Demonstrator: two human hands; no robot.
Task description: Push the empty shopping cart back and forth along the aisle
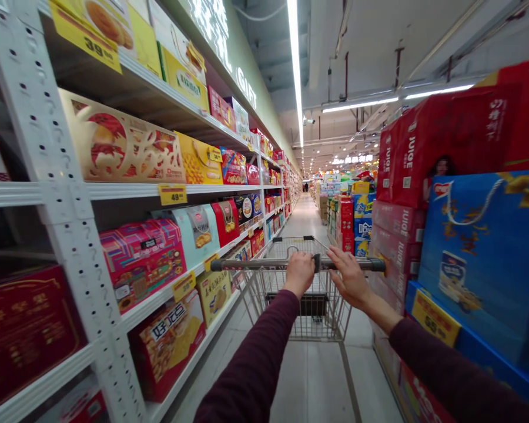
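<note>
1. Two bare hands rest on the grey handle (247,265) of a wire shopping cart (330,317), lower centre of the frame.
2. Left hand (298,273): closed around the bar, fingers curled over it.
3. Right hand (350,276): fingers spread apart, draped over the bar (thumb not clearly seen).
4. Cart stands on the tiled aisle floor (308,382).
5. Frame left: white steel shelving (57,176) with boxed gift sets (121,141). Frame right: stacked red cartons (449,135), blue gift box (480,258).

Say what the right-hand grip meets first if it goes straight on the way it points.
The right-hand grip is closed on the shopping cart's handle; straight past that, the cart's wire basket looks first, though depth is hard to judge here.
</note>
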